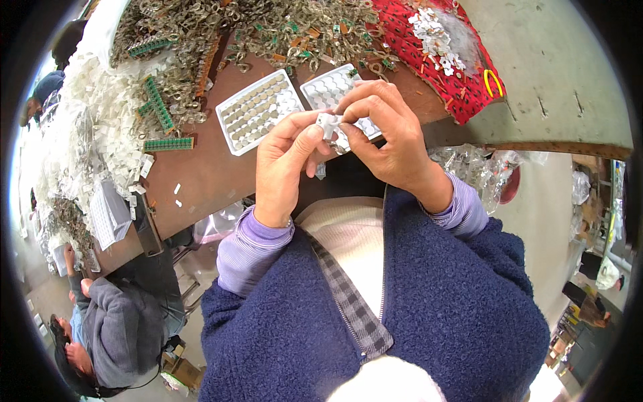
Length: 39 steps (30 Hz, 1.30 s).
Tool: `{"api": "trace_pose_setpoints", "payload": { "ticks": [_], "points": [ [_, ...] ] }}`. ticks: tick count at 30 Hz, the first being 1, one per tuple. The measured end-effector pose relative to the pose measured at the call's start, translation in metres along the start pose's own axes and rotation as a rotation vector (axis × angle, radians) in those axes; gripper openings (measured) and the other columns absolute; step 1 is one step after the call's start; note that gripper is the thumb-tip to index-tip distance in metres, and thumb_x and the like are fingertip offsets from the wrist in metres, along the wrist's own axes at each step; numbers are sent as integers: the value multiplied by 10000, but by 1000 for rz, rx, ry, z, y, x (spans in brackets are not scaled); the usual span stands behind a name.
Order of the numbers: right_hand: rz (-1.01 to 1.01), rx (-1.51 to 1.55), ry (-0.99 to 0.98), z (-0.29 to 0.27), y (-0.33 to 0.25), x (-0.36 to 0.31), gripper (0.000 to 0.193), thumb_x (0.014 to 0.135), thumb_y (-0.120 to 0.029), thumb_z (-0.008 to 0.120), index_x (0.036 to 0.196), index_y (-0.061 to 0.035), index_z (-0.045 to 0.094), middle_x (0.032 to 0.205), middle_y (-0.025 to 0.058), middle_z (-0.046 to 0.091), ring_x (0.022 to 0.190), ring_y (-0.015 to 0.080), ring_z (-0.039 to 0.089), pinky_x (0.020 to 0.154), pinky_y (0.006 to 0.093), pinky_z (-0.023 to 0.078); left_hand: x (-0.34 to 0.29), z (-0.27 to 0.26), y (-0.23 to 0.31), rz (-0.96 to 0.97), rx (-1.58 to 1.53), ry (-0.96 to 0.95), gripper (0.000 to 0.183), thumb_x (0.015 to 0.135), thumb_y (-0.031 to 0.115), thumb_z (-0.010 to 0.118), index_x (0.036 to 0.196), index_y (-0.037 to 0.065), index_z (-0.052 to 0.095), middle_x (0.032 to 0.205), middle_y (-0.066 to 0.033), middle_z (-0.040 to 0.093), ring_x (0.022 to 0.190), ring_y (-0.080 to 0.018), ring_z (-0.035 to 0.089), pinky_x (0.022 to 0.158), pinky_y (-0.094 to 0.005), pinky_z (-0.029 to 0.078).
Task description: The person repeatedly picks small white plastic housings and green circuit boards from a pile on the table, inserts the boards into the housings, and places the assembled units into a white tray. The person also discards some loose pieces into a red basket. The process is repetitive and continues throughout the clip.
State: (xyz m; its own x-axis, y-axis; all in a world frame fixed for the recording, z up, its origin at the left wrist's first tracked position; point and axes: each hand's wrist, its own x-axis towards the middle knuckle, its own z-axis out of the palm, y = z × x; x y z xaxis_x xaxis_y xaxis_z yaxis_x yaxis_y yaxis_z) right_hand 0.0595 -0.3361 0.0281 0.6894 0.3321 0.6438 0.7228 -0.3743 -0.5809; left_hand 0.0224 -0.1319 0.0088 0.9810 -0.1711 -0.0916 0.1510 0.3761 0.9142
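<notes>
My left hand [284,157] pinches a small white plastic part [327,125] between thumb and fingers, above the near edge of the table. My right hand [394,134] meets it from the right, thumb and forefinger closed at the part's edge; what sits between these fingertips is too small to make out. Just beyond my left hand lies a white tray [232,143] with rows of round, coin-like discs [258,110]. A second white tray [306,90] of pale discs is partly hidden behind my hands.
Thin looped pieces [301,30] heap along the far side, with strips of green circuit boards [158,107]. White pieces [87,127] pile at left. A red patterned cloth [462,90] carries white parts [435,40]. Another person [127,328] sits at lower left.
</notes>
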Motion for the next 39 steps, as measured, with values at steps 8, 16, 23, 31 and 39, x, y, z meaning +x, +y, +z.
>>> {"api": "trace_pose_setpoints", "payload": {
  "ticks": [8,16,23,31,39],
  "points": [
    [65,-6,-25,-11,3,-17,212,802,50,820,962,-32,710,1027,104,724,1016,318,677,902,432,547,5,12,1,-49,186,-47,270,1004,63,762,1264,-5,744,1014,3,737,850,-38,656,614,-177,454],
    [435,-642,381,-109,83,-55,195,1013,-148,727,1168,-29,718,1142,163,730,1040,381,700,905,455,559,31,24,-15,-6,-196,-118,305,1099,140,607,1349,-29,646,1255,-144,736,1100,-187,710,1021,-360,540],
    [324,-522,185,-90,94,-82,212,910,-81,788,1116,-52,742,1076,125,701,1033,345,651,934,448,531,37,41,-18,-133,-255,-84,378,1136,266,563,1374,-23,608,957,-57,650,859,-141,637,850,-328,577],
    [183,-615,152,-86,110,-57,158,919,-37,743,1077,-55,747,1113,83,718,1061,315,656,931,437,531,32,32,-6,-168,-300,-90,356,1156,321,509,1321,16,592,1005,-49,618,673,-74,495,540,-228,450],
    [278,-642,-131,-112,61,-65,142,823,13,688,950,-51,698,1002,100,691,1026,318,652,900,458,493,17,-3,16,-158,-414,107,273,1143,282,533,1288,57,588,1066,-95,686,658,-60,532,458,-204,434]
  ]
}}
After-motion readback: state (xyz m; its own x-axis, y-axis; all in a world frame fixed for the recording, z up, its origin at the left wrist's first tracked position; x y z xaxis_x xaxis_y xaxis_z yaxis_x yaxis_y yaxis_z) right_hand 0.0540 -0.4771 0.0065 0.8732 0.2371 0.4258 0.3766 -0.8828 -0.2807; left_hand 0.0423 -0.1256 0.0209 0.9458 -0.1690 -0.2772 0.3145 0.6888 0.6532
